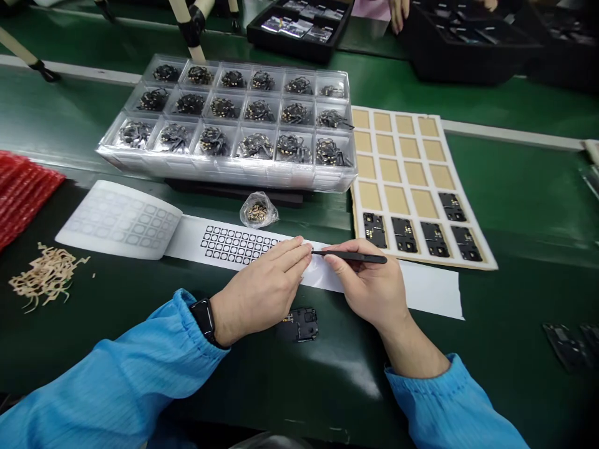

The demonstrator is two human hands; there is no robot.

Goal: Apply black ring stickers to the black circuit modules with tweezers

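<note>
My left hand (262, 287) lies flat over a white strip (187, 238) printed with rows of black ring-shaped stickers (234, 242), its fingers stretched out. In my right hand (377, 290) I hold black tweezers (362, 256), pinched between thumb and fingers. Their tip points left and meets the left fingertips at the strip; whatever is at the tip is too small to make out. The strip's left end curls back over itself, and its bare right end (435, 290) runs under my right hand. Just below my left hand sits a black phone-part module (304, 324), partly covered.
Behind the strip stands a clear compartment box (224, 165) of small black flex parts. A small bag of gold pieces (257, 211) lies before it. At right, a white-framed tray (444, 168) holds several black modules. Paper scraps (44, 274) and red bubble wrap (23, 193) lie left.
</note>
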